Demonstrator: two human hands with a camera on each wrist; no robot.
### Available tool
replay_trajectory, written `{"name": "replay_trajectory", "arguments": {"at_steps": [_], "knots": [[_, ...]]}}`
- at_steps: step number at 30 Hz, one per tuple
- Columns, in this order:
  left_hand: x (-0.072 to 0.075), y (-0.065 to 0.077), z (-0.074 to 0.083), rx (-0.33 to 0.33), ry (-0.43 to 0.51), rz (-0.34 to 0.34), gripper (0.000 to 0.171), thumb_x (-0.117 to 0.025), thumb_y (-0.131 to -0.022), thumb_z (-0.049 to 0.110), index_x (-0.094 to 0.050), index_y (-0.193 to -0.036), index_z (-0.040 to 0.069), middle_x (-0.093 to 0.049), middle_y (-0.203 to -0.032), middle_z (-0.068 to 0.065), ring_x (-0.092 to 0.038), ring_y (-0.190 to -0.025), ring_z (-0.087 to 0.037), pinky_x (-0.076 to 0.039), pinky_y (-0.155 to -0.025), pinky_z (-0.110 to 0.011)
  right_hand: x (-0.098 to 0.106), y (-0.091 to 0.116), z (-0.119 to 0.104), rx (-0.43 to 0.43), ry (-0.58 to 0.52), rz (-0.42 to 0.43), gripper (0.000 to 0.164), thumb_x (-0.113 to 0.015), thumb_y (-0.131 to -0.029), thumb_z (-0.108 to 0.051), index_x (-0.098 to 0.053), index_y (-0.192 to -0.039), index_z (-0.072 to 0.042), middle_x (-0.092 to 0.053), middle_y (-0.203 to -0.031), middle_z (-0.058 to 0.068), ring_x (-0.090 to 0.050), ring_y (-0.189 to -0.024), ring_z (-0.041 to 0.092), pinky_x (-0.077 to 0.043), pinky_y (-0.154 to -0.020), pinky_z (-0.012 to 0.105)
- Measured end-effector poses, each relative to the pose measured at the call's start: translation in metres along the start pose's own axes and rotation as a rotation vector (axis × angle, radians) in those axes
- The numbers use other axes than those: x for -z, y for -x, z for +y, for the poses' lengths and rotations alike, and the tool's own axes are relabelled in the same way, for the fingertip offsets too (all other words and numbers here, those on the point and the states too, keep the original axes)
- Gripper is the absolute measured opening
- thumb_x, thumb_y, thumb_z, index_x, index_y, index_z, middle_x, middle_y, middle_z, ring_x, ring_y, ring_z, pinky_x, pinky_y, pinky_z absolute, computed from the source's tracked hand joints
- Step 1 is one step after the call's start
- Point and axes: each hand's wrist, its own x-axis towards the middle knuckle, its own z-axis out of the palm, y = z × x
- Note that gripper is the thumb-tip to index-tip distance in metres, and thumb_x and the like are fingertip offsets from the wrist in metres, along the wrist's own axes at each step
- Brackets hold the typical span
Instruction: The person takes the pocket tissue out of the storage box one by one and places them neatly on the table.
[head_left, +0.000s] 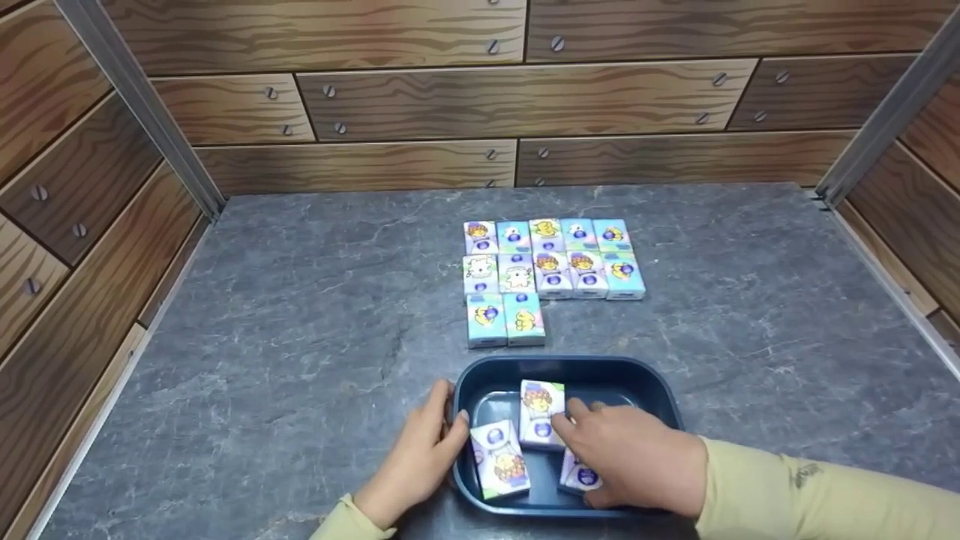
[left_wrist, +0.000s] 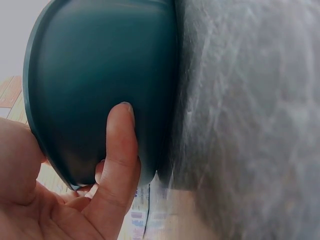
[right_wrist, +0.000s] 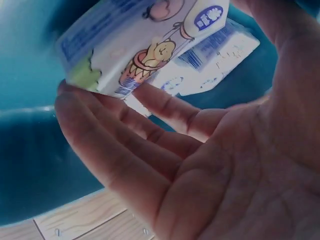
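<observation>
A dark blue plastic tray [head_left: 566, 512] stands near the front edge of the table. My left hand [head_left: 416, 457] grips its left side, thumb at the rim and a finger [left_wrist: 121, 150] along the outer wall. Inside lie a tissue pack [head_left: 501, 459] at the left and another tissue pack [head_left: 541, 415] by the far wall, both with cartoon prints. My right hand [head_left: 637, 454] reaches into the tray and holds a third tissue pack [head_left: 579, 474] between thumb and fingers. That pack [right_wrist: 145, 50] looks tilted in the right wrist view, fingers against its edge; the hand partly hides it from above.
Beyond the tray, several tissue packs [head_left: 553, 271] lie flat in tight rows, with the nearest two [head_left: 506, 320] at the left end. The grey marbled tabletop [head_left: 300, 315] is bounded by wood-patterned panels [head_left: 517, 97] at the back and sides.
</observation>
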Motion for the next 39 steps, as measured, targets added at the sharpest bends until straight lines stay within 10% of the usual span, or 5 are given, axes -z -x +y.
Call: {"name": "replay_trajectory", "arguments": {"at_steps": [6,13,18,29,39], "knots": [[0.0,0.0,0.0,0.009,-0.002,-0.004,0.014,-0.049,-0.098,0.013,-0.047,-0.11,0.007,-0.043,-0.061,0.006,-0.043,-0.048,-0.006,-0.038,-0.045,-0.022,0.022,0.003,0.003,-0.002,-0.004,0.013,0.076,-0.083,-0.066,-0.04,-0.053,-0.128,-0.007,-0.055,-0.122,0.02,-0.059,-0.101,0.032,-0.051,-0.081,0.047],[0.001,0.0,-0.001,-0.007,-0.011,0.007,0.012,-0.049,-0.097,0.012,-0.048,-0.107,0.006,-0.043,-0.061,0.007,-0.042,-0.048,-0.004,-0.037,-0.045,-0.021,0.053,-0.004,0.031,0.061,-0.076,0.204,0.065,-0.085,-0.063,-0.031,-0.054,-0.117,-0.012,-0.049,-0.096,-0.004,-0.052,-0.075,0.009,-0.051,-0.063,0.024],[0.002,0.0,0.0,0.002,-0.01,0.009,0.013,-0.049,-0.097,0.012,-0.048,-0.108,0.007,-0.044,-0.062,0.007,-0.042,-0.049,-0.004,-0.037,-0.045,-0.021,0.065,-0.017,0.067,0.016,-0.152,0.267,0.07,-0.084,-0.067,-0.029,-0.052,-0.126,-0.011,-0.051,-0.105,0.001,-0.055,-0.084,0.013,-0.052,-0.072,0.028],[-0.002,0.001,0.0,-0.012,0.034,0.006,0.013,-0.049,-0.097,0.011,-0.048,-0.108,0.006,-0.047,-0.063,0.006,-0.047,-0.049,-0.005,-0.043,-0.045,-0.023,0.036,-0.039,0.147,-0.189,-0.256,0.17,0.064,-0.083,-0.073,-0.02,-0.054,-0.129,-0.009,-0.052,-0.124,0.012,-0.054,-0.106,0.026,-0.047,-0.092,0.05],[0.0,0.0,-0.001,-0.022,0.025,0.009,0.011,-0.049,-0.097,0.012,-0.048,-0.107,0.007,-0.043,-0.061,0.007,-0.043,-0.048,-0.004,-0.038,-0.045,-0.02,0.021,-0.041,0.146,-0.144,-0.207,0.17,0.061,-0.083,-0.073,-0.013,-0.056,-0.126,-0.006,-0.055,-0.122,0.011,-0.056,-0.109,0.028,-0.048,-0.091,0.048]]}}
